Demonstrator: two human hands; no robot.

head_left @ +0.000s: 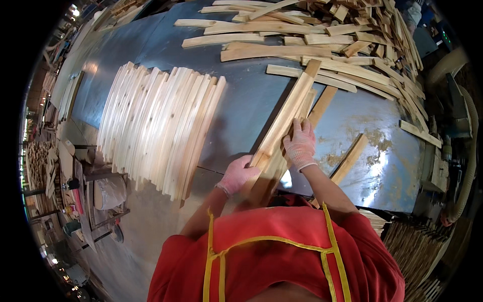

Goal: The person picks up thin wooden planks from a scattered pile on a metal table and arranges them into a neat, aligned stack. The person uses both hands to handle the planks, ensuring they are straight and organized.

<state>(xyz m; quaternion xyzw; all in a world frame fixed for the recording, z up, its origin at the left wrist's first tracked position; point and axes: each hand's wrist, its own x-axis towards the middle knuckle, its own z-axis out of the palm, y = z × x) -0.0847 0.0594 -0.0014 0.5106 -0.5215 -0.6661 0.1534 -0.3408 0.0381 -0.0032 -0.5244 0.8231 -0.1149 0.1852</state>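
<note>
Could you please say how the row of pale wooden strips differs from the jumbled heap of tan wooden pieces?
The row of pale wooden strips lies side by side; the heap of tan wooden pieces lies at many angles. The row's strips look similar in length; the heap mixes long and short. Both are light-coloured wood.

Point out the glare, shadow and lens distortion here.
Head view: white glare on the metal table, toward the picture's right; head view: a dark, shadow-like band along the left side of the long held board; head view: fisheye bending toward the rim, with black corners.
</note>
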